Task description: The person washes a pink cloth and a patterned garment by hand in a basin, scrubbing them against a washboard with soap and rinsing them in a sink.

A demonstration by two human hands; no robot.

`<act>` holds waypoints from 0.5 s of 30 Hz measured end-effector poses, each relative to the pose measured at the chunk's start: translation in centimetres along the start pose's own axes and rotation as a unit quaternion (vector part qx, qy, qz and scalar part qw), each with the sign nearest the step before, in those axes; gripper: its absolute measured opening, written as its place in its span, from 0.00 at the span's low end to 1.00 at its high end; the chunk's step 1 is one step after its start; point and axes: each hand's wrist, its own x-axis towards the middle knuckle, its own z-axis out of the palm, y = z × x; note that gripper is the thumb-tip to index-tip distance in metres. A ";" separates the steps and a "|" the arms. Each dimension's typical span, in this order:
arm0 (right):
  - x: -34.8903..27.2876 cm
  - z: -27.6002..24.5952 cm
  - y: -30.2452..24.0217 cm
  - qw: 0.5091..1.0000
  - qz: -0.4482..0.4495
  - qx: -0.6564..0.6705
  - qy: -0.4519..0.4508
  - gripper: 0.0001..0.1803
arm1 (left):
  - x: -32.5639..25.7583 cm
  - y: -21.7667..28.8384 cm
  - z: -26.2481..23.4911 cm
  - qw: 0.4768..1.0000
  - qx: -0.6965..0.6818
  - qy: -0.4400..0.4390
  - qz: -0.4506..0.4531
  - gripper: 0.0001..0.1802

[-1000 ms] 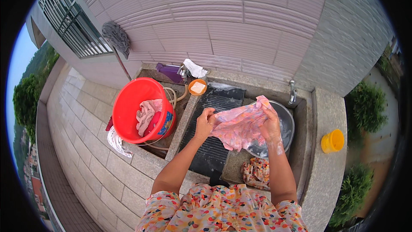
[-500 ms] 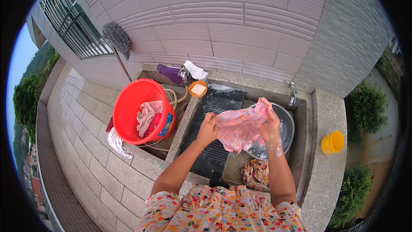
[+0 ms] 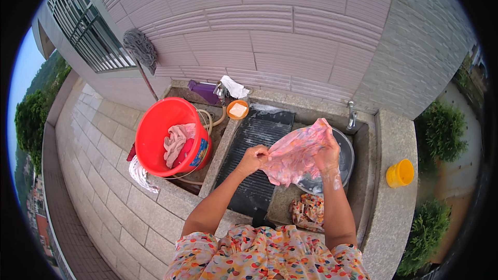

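A wet pink patterned cloth [image 3: 296, 154] is stretched between my two hands above the sink. My left hand [image 3: 253, 159] pinches its left edge, over the black ribbed washboard [image 3: 252, 148]. Its right side is gripped by my right hand [image 3: 327, 154], with suds on that wrist. Partly hidden behind the cloth and right hand is a round metal basin [image 3: 346, 155] with soapy water. A crumpled multicoloured patterned cloth [image 3: 308, 211] lies in the sink, nearer me than the basin.
To the left stands a red bucket [image 3: 150, 135] with pink clothes inside. An orange bowl with soap [image 3: 238, 109] sits by the washboard's far corner. A tap [image 3: 352, 115] rises behind the basin. On the right ledge is a yellow cup [image 3: 400, 173]. A mop [image 3: 140, 49] leans on the wall.
The pink cloth has shifted slightly in my hands, its left end now bunched closer to my left fingers. My left hand has turned a little. The whole view has shifted slightly.
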 end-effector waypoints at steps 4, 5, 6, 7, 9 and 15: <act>0.1 -0.3 -1.0 1.000 -0.009 -0.026 0.002 0.20 | 0.1 1.7 -2.4 0.984 -0.128 0.002 -0.125 0.05; 0.1 -0.4 -1.3 0.999 0.009 -0.045 0.030 0.20 | 0.2 2.3 -3.0 0.986 -0.145 0.026 -0.082 0.04; 0.2 -0.3 -1.6 0.997 -0.032 -0.071 0.005 0.20 | 0.3 2.9 -3.5 0.985 -0.164 0.030 -0.035 0.04; 0.2 -0.3 -1.8 0.992 -0.063 -0.110 0.022 0.19 | 0.5 3.7 -4.0 0.967 -0.240 0.083 -0.004 0.04; 0.2 0.1 -2.2 0.982 -0.103 -0.153 0.030 0.18 | 0.9 5.3 -4.8 0.947 -0.296 0.103 0.064 0.04; -0.1 1.8 -2.4 0.997 -0.062 -0.036 0.020 0.11 | 2.2 10.6 -6.8 0.955 -0.256 0.147 0.024 0.08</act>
